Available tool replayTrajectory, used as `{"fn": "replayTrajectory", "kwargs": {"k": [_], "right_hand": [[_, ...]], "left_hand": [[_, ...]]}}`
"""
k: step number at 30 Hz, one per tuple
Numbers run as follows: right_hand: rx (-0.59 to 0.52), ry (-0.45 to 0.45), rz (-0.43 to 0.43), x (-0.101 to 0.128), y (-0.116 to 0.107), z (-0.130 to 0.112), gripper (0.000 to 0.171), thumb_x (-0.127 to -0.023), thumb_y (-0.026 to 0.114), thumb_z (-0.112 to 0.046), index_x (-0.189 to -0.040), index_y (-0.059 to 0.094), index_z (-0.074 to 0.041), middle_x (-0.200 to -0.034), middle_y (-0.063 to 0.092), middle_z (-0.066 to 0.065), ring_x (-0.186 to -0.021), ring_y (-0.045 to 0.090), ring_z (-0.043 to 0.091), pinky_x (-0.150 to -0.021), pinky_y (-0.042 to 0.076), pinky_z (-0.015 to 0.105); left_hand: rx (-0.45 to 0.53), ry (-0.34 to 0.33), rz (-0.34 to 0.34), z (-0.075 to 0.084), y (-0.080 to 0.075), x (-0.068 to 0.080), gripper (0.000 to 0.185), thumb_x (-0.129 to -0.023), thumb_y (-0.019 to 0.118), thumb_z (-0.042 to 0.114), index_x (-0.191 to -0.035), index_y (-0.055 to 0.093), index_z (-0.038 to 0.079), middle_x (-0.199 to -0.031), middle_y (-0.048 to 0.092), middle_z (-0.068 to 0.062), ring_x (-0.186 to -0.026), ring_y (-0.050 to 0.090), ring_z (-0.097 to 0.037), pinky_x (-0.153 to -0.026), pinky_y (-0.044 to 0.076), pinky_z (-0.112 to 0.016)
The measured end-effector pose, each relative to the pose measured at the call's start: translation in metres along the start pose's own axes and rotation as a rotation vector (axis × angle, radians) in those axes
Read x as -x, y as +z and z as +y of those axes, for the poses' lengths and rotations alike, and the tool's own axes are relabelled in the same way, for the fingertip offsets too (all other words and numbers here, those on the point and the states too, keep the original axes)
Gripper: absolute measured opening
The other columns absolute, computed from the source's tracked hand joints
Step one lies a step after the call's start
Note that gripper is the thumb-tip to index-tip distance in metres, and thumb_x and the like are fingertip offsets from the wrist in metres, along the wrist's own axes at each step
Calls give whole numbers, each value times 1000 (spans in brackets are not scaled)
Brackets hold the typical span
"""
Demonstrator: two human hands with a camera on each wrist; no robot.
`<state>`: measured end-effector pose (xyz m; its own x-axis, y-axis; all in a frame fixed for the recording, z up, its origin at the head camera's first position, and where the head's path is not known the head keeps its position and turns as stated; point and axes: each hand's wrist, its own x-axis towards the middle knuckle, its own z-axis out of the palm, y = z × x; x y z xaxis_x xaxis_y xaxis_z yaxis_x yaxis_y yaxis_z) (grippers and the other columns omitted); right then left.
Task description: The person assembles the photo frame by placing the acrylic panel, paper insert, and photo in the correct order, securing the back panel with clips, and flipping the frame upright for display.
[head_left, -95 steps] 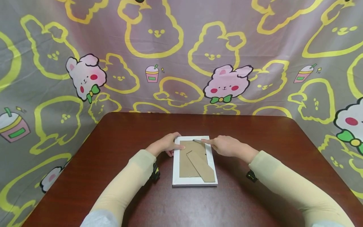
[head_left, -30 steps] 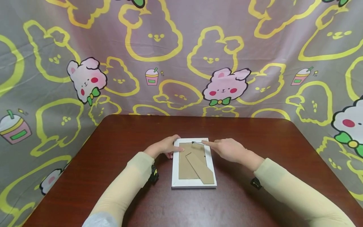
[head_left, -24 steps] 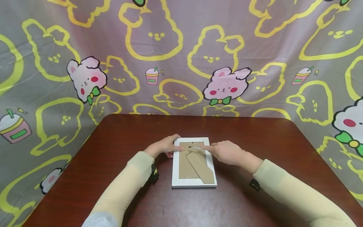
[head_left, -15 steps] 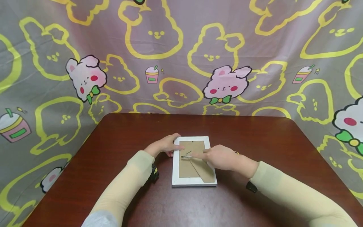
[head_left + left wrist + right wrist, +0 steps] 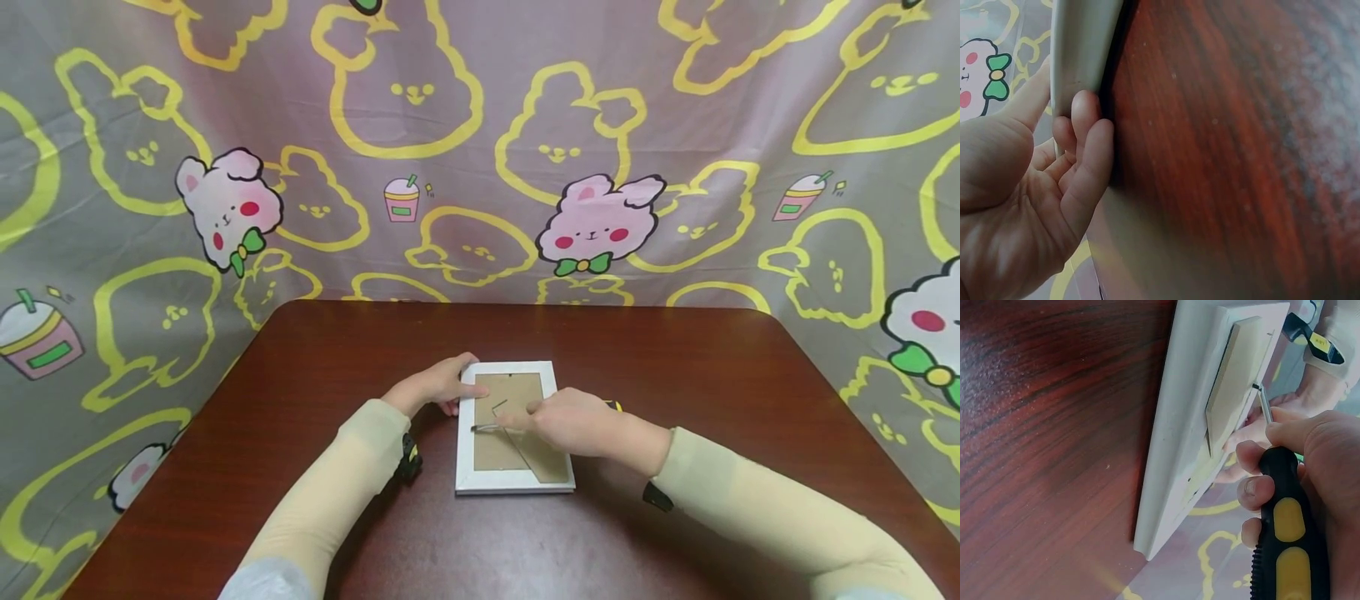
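Observation:
A white picture frame [image 5: 465, 454] lies face down on the table, its brown backing board [image 5: 495, 454] and slanted easel leg [image 5: 551, 467] showing. My left hand [image 5: 442, 383] grips the frame's far left edge, thumb on the back and fingers against the side [image 5: 1085, 137]. In my right hand [image 5: 573, 421] is a screwdriver with a black and yellow handle [image 5: 1291, 531], the index finger stretched along its metal shaft [image 5: 487, 427]. The screwdriver's tip sits at the left inner edge of the frame, by a small dark tab [image 5: 1256, 386].
The dark red-brown wooden table [image 5: 360, 333] surrounds the frame. A patterned cloth [image 5: 465, 183] hangs behind the table and along both sides. Small dark tabs show at the backing's top edge [image 5: 511, 376]. Each wrist wears a black camera [image 5: 410, 457].
The right hand has moved the screwdriver from the backing's top edge down and across to its left edge. The left hand keeps its grip, and the frame stays in place.

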<state>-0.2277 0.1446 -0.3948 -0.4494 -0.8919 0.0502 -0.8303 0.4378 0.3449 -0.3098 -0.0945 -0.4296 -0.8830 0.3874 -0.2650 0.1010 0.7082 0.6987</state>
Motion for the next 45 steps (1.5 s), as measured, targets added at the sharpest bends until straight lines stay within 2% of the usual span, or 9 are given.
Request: {"fn": "replayTrajectory", "kwargs": {"k": [7, 11, 15, 20, 27, 30, 35, 40, 45], "right_hand": [[-34, 7, -28, 0, -3, -1, 69, -79, 62, 5, -136, 56, -34, -60, 35, -7, -44, 25, 8, -40, 25, 22], [-54, -3, -18, -2, -4, -2, 69, -76, 64, 5, -133, 59, -33, -61, 39, -8, -45, 28, 7, -41, 30, 24], [-23, -12, -15, -4, -7, -1, 66, -75, 64, 4, -130, 61, -33, -62, 44, -7, -44, 33, 9, -41, 34, 26], [-11, -13, -33, -6, -7, 0, 68, -75, 64, 5, -133, 59, -33, -62, 45, -7, -44, 31, 9, -39, 32, 25], [-12, -37, -20, -5, -7, 0, 68, -76, 64, 6, -132, 59, -31, -60, 42, -7, -43, 29, 8, -39, 29, 24], [-28, -37, -19, -3, -5, 0, 69, -76, 64, 7, -133, 59, -30, -60, 41, -6, -43, 28, 8, -38, 27, 23], [-40, -28, -18, 3, 2, 2, 69, -76, 64, 7, -134, 59, -29, -60, 43, -7, -46, 31, 7, -41, 31, 23], [-44, -23, 33, 6, 8, 3, 64, -78, 63, 5, -132, 61, -29, -61, 46, -7, -46, 34, 8, -43, 35, 25], [-77, -5, 31, 8, 12, 4, 66, -78, 63, 6, -134, 60, -28, -63, 46, -6, -45, 29, 8, -40, 29, 23]], "left_hand": [[-4, -2, 2, 0, 1, 1, 57, -90, 71, 25, -136, 43, 8, -77, 59, -12, -49, 57, -17, -48, 51, -30], [-4, -11, 4, -2, 2, 1, 56, -90, 71, 25, -136, 43, 8, -76, 59, -11, -49, 56, -17, -48, 51, -30], [1, 0, 0, 0, 2, 2, 55, -91, 71, 24, -135, 43, 8, -75, 59, -11, -50, 56, -17, -49, 52, -31], [9, 21, -22, 0, -2, 3, 56, -90, 72, 25, -134, 42, 5, -75, 59, -12, -51, 59, -19, -51, 53, -33], [11, 14, -16, -2, -2, 3, 52, -91, 71, 24, -133, 44, 8, -74, 59, -11, -51, 59, -18, -51, 52, -32], [13, 27, -11, -2, 0, 1, 51, -91, 70, 22, -132, 44, 7, -73, 60, -12, -49, 58, -17, -48, 51, -30], [2, 37, -13, -2, 0, 0, 52, -92, 70, 22, -134, 43, 6, -73, 59, -11, -48, 56, -16, -47, 50, -30], [-1, 23, -22, -2, -1, 2, 54, -91, 70, 23, -134, 43, 6, -73, 59, -12, -47, 57, -16, -47, 51, -30], [0, 38, -15, -1, -2, 2, 54, -91, 71, 24, -134, 43, 7, -73, 59, -12, -48, 57, -17, -47, 51, -31]]}}
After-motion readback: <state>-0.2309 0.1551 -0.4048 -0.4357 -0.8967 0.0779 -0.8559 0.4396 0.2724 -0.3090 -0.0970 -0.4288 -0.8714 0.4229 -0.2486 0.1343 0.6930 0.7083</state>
